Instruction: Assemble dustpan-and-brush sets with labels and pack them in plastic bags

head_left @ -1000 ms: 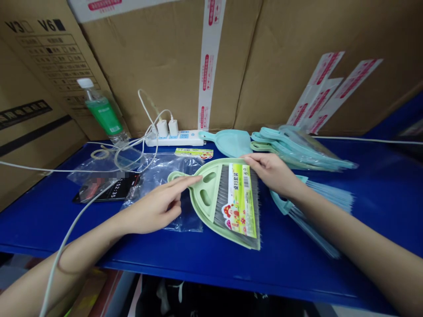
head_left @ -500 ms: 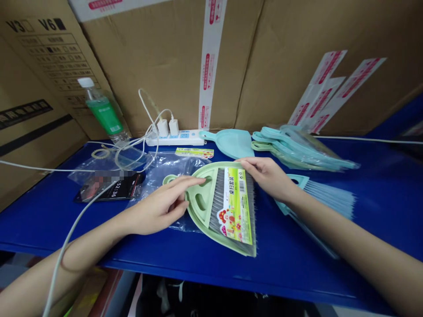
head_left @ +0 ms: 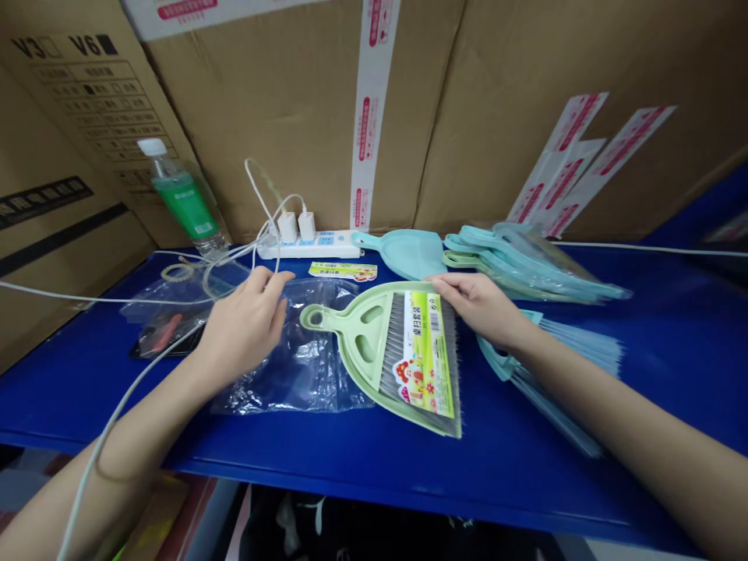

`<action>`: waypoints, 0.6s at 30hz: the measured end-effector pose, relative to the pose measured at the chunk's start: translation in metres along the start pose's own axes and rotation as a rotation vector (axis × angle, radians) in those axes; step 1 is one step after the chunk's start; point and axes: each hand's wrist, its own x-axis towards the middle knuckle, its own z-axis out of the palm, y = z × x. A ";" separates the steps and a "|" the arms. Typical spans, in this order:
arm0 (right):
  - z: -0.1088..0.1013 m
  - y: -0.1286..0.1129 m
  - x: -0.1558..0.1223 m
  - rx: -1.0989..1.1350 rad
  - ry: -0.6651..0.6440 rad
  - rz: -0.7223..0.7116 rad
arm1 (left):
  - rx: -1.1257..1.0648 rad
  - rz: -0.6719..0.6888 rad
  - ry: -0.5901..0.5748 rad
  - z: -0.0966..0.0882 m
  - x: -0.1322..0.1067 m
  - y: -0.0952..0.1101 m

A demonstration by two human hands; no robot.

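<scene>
A pale green dustpan [head_left: 351,374] lies on the blue table with a grey-bristled brush [head_left: 394,351] nested in it. Across the bristles is a printed label card [head_left: 429,354]. My right hand [head_left: 476,308] pinches the far right corner of the dustpan between thumb and fingers. To the left, my left hand [head_left: 242,327] hovers over or rests on a clear plastic bag [head_left: 304,358]; contact cannot be made out. Its fingers are loosely bent and apart, with nothing seen in them. Under my right forearm lie light blue brushes [head_left: 578,347], partly covered.
Behind stand a blue dustpan [head_left: 412,253], a bagged stack of dustpans [head_left: 526,261] and a power strip [head_left: 336,245] with white cables. A loose label card [head_left: 342,270], a phone [head_left: 169,339] and a bottle [head_left: 187,202] are at the left. Cardboard boxes [head_left: 292,117] wall the back.
My left hand has let go of the dustpan's handle side and moved left over the plastic bag. The dustpan has shifted slightly right and away, its handle now uncovered. My right hand keeps its corner.
</scene>
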 end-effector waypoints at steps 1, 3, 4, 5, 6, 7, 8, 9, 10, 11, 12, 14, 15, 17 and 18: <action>-0.001 0.000 0.000 0.006 0.000 0.006 | 0.087 -0.058 -0.033 -0.001 0.001 0.001; -0.003 -0.001 0.000 0.015 -0.003 0.016 | 0.211 -0.149 -0.139 -0.004 0.001 0.002; -0.003 -0.001 0.001 0.019 -0.004 0.022 | 0.252 -0.176 -0.201 -0.006 0.001 0.003; -0.004 -0.001 0.001 0.022 -0.005 0.028 | 0.281 -0.194 -0.253 -0.006 0.002 0.003; -0.004 -0.001 0.001 0.023 -0.005 0.034 | 0.302 -0.205 -0.290 -0.007 0.002 0.003; -0.004 -0.001 0.001 0.022 -0.005 0.039 | 0.317 -0.212 -0.308 -0.007 0.002 0.003; -0.004 -0.001 0.001 0.021 -0.004 0.041 | 0.329 -0.218 -0.310 -0.008 0.002 0.003; -0.004 -0.001 0.001 0.019 -0.004 0.041 | 0.337 -0.224 -0.305 -0.008 0.002 0.002; -0.004 -0.001 0.001 0.019 -0.005 0.040 | 0.342 -0.228 -0.298 -0.008 0.002 0.001; -0.004 -0.001 0.001 0.022 -0.007 0.038 | 0.342 -0.226 -0.291 -0.008 0.002 0.000; -0.004 -0.001 0.001 0.027 -0.012 0.037 | 0.339 -0.218 -0.280 -0.008 0.002 -0.001; -0.005 -0.002 0.000 0.039 -0.019 0.033 | 0.322 -0.198 -0.264 -0.008 0.002 -0.002; -0.005 -0.003 0.000 0.041 -0.023 0.029 | 0.311 -0.189 -0.264 -0.008 0.001 -0.003; -0.006 -0.004 -0.001 0.038 -0.027 0.020 | 0.285 -0.175 -0.278 -0.008 0.001 -0.002; -0.006 -0.005 -0.001 0.034 -0.028 0.015 | 0.269 -0.167 -0.289 -0.007 0.000 -0.002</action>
